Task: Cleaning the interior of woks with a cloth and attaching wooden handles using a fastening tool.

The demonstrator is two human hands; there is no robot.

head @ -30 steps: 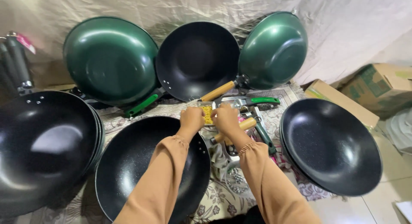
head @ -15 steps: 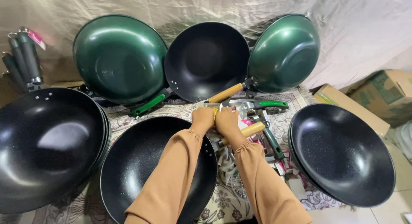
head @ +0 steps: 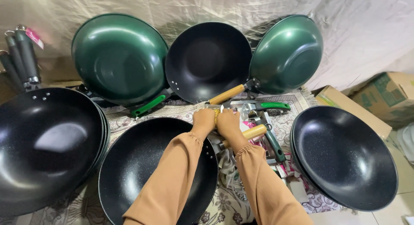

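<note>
Your 2 tan sleeves run up the middle, over the rim of the nearest black wok (head: 142,173), speckled inside and lying on a floral cloth (head: 224,207). Your left hand (head: 204,121) and right hand (head: 228,123) are side by side, touching, both curled around a small yellow piece (head: 217,117) between them; what that piece is cannot be made out. Just under your right hand lies 1 wooden handle (head: 250,132), and beside it a pile of loose handles, 2 of them green (head: 274,106).

To your left sits a stack of glossy black woks (head: 43,143); to your right, another speckled black wok (head: 345,156) lies flat. A cardboard box (head: 379,95) stands beyond it.

Farther back, 3 round woks lean on a wrinkled sheet: 2 green (head: 118,56) (head: 286,54), showing smooth outsides, and 1 black (head: 207,59) between them, with a wooden handle. At far left stand 3 grey handles (head: 19,56).
</note>
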